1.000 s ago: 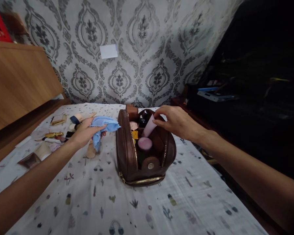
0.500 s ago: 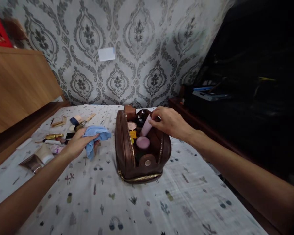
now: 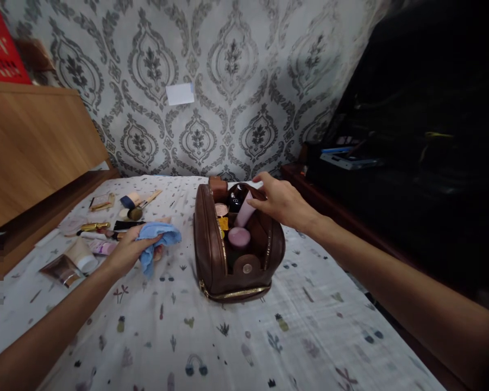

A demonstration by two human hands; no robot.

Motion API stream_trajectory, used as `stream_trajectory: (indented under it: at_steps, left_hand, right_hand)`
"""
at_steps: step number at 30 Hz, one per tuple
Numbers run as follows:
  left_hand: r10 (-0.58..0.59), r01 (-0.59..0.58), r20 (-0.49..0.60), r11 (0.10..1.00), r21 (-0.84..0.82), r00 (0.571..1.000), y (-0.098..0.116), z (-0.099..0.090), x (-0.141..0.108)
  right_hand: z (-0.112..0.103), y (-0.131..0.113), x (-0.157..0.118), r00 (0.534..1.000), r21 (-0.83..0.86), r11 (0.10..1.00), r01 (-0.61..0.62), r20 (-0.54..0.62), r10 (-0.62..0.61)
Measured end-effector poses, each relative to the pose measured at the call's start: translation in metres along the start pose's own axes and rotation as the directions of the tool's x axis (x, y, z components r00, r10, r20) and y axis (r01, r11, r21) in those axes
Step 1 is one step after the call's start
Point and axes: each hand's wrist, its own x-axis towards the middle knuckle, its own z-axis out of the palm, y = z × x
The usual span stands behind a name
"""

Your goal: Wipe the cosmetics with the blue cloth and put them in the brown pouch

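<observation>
A brown cosmetic bag stands unzipped on the patterned sheet. Inside it a pale pink tube leans upright beside a round pink item, a dark glossy item and a small yellow item. Over the bag's right rim, my right hand is open, its fingers apart and its thumb at the tube's upper end; whether they touch I cannot tell. To the left of the bag, my left hand is closed around a crumpled blue cloth.
Several cosmetics lie on the left of the sheet, among them a brown tube, a beige tube, a gold tube and a brush. A wooden cabinet borders the left side; a patterned wall stands behind.
My right fingers have spread away from the pink tube, which stays leaning in the bag. My left hand and the cloth have shifted slightly down, uncovering more of the cosmetics.
</observation>
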Motion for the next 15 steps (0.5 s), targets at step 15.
stream_trajectory:
  at_steps: [15]
  left_hand:
    - [-0.045,0.044,-0.079,0.999,-0.016,0.996,-0.017,0.004,-0.006]
  right_hand:
    - [0.005,-0.001,0.0,1.0,0.003,1.0,0.028,-0.012,-0.028]
